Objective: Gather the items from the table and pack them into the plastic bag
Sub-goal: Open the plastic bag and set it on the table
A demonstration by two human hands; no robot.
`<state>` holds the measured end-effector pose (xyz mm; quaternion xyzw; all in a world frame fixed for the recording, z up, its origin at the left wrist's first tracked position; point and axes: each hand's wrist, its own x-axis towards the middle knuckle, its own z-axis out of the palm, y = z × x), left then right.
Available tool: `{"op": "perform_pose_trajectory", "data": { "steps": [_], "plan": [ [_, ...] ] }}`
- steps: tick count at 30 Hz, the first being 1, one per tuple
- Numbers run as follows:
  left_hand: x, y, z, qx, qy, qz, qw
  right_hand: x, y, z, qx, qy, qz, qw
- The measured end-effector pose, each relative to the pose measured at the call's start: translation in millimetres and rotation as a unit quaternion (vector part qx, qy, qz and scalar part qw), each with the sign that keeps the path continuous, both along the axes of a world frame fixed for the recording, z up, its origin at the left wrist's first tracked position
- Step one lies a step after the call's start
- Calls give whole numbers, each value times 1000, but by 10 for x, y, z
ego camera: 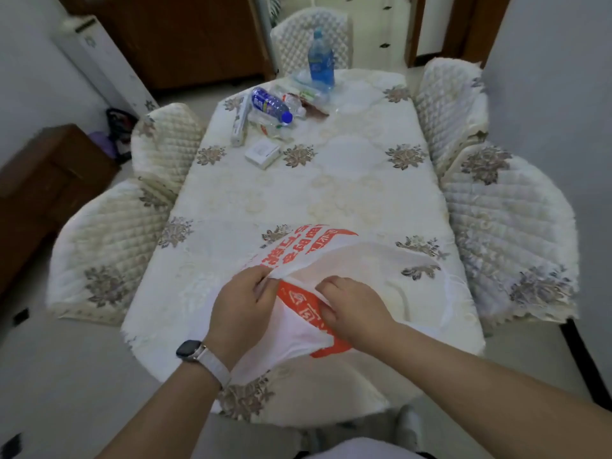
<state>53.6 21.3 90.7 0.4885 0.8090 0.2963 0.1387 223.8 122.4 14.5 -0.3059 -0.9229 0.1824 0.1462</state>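
Left hand [243, 298] and right hand [352, 304] are pinching plastic bag [331, 260] layers apart; thin film risks tearing or slipping off counter [331, 180].

blue-labelled bottles [320, 62]: 2 | white boxes [262, 153]: 2 | plastic bag [318, 243]: 1 | quilted chairs [506, 233]: 5

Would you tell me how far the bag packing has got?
Nothing looks packed yet. The left hand and right hand pinch the white, orange-printed plastic bag, parting its layers. Left to gather at the cloth-covered table's far end: upright blue-labelled water bottle, lying clear bottle, long white box, flat square white box.
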Motion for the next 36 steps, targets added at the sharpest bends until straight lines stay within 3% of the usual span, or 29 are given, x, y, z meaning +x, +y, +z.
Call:
{"op": "perform_pose_trajectory", "data": {
  "steps": [4,10,13,17,19,23,27,31,33,36],
  "plan": [
    [-11,4,170,30,-78,54,995,185,245,243,78,57,57,994],
    [-301,-49,222,44,-28,114,992,567,641,388,155,11,162,975],
    [-452,-86,182,50,-16,128,990,824,796,342,155,-34,130,979],
    [-620,-148,143,43,-5,144,989,957,1102,169,202,-24,76,976],
    [-675,-169,97,32,-17,144,989,959,1132,112,196,-55,80,976],
    [-707,-152,-13,-7,-37,113,993,831,629,281,91,-103,100,985],
    [-767,-113,-109,-25,-46,104,993,463,270,469,51,-1,173,984],
    [-846,-136,-137,-33,-54,92,994,20,364,550,167,123,120,971],
    [-897,-157,-142,-34,-51,82,995,-221,535,531,205,81,90,971],
    [-965,-198,-132,-32,-45,64,996,-588,734,529,192,-74,84,975]
  ]
}}
